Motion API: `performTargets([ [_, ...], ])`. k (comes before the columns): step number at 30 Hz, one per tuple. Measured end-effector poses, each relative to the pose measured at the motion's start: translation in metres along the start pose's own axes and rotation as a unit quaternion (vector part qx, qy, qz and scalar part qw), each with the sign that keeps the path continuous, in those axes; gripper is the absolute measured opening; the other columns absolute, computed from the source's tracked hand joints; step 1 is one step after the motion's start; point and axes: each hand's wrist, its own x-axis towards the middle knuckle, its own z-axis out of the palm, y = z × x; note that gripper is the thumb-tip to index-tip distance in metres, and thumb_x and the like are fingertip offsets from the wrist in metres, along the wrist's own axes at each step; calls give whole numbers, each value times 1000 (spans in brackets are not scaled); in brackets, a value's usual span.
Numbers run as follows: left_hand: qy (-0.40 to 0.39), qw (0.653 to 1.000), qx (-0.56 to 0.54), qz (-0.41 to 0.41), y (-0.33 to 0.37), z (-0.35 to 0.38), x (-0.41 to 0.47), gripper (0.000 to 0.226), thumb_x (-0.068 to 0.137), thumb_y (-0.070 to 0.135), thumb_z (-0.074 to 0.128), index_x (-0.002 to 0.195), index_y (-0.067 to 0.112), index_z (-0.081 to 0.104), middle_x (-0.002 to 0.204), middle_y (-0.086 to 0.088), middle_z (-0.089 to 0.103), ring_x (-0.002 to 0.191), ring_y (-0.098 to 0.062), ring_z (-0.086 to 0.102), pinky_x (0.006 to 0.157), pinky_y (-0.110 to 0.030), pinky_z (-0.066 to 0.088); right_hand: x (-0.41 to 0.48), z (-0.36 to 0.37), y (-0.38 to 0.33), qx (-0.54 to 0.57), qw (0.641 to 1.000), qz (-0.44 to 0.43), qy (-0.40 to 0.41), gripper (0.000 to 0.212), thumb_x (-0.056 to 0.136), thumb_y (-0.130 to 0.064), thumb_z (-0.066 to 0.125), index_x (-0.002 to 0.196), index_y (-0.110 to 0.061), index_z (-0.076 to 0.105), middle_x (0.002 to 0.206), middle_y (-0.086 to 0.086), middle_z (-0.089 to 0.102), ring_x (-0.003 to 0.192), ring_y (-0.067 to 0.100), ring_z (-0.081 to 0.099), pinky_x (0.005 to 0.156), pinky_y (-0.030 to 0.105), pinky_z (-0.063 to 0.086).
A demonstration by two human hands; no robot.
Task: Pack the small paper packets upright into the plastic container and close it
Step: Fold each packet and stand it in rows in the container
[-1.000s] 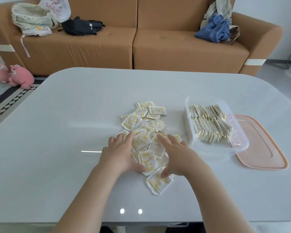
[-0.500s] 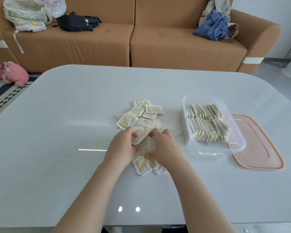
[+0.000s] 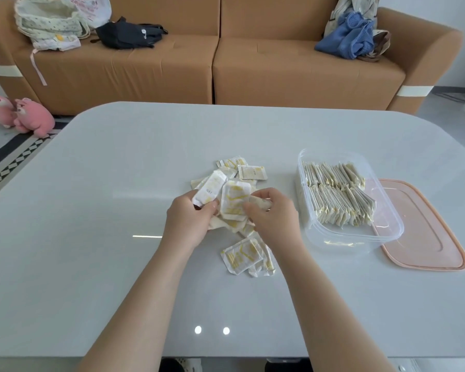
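Small white paper packets with yellow print lie in a loose pile at the middle of the grey table. My left hand grips one packet tilted up off the table. My right hand holds a small stack of packets on edge beside it. Two more packets lie flat just in front of my hands. To the right stands a clear plastic container, open, with two rows of packets standing upright in its far part. Its near end is bare.
The container's pink lid lies flat on the table, right of and partly under the container. Behind the table stands a brown sofa with bags and blue cloth on it. Pink plush toys lie on the floor at left.
My hands went from lying flat on the pile to gathering packets and lifting them off the table. The pile under them has shrunk and shifted.
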Motion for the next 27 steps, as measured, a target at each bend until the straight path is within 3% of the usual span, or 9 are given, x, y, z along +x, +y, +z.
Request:
performTargets([
  [2, 15, 999, -35, -19, -1, -4, 0, 8, 88, 18, 65, 80, 17, 66, 84, -12, 71, 70, -29, 66, 51, -23, 46, -1, -2, -3, 64, 998, 12, 7, 14, 77, -26, 72, 89, -22, 65, 81, 0, 70, 75, 20, 67, 76, 44, 58],
  [6, 20, 997, -68, -26, -3, -10, 0, 15, 79, 18, 69, 83, 4, 65, 75, -14, 65, 69, -23, 57, 64, -32, 40, -3, -9, -12, 253, 966, 54, -28, 8, 85, -8, 69, 93, -10, 65, 80, 6, 64, 71, 16, 60, 77, 35, 57],
  [8, 17, 996, -81, -27, -3, -11, 1, 4, 81, 13, 67, 78, 11, 69, 73, -10, 63, 69, -21, 56, 65, -33, 41, -4, -10, -14, 323, 942, 75, -62, 8, 87, -5, 67, 94, -8, 64, 80, 6, 62, 72, 14, 60, 78, 31, 57],
  [11, 27, 991, -127, -24, 1, -10, 0, 17, 83, 8, 67, 73, 20, 72, 72, -7, 66, 69, -21, 60, 70, -37, 50, -4, -9, -15, 400, 905, 108, -100, 5, 89, -2, 62, 91, -6, 61, 76, 5, 59, 75, 15, 59, 78, 28, 57],
  [14, 37, 978, -203, -26, 7, -9, -2, 17, 85, 5, 66, 75, 18, 71, 71, 0, 67, 66, -11, 62, 74, -33, 52, -4, -8, -15, 453, 872, 135, -124, 6, 92, -2, 58, 87, -6, 60, 73, 4, 58, 75, 17, 58, 87, 33, 56],
  [17, 38, 968, -246, -14, 12, -7, -3, 8, 88, 5, 65, 85, 11, 70, 81, -7, 66, 75, -16, 62, 79, -35, 52, -6, -7, -18, 504, 837, 164, -136, 9, 92, -2, 56, 85, -7, 60, 70, 3, 62, 73, 18, 59, 99, 43, 50],
  [20, 27, 972, -234, 7, 14, -4, -5, 11, 86, 6, 66, 82, 15, 72, 85, -10, 70, 81, -19, 64, 87, -43, 53, -7, -7, -22, 568, 792, 177, -137, 13, 92, -1, 54, 83, -4, 64, 72, 6, 64, 74, 20, 63, 92, 45, 53],
  [23, 5, 975, -223, 12, 15, 0, -8, 19, 85, 6, 67, 75, 21, 75, 88, -9, 73, 86, -24, 67, 90, -49, 52, -7, -6, -22, 579, 789, 162, -130, 12, 92, 0, 53, 86, -3, 64, 74, 6, 69, 74, 20, 67, 86, 40, 57],
  [27, -31, 966, -257, 2, 16, 0, -9, 20, 86, 0, 64, 87, 16, 75, 94, -7, 76, 101, -31, 69, 95, -48, 52, -6, -7, -18, 531, 830, 130, -107, 8, 93, 0, 54, 95, 0, 62, 82, 9, 67, 82, 22, 65, 86, 36, 58],
])
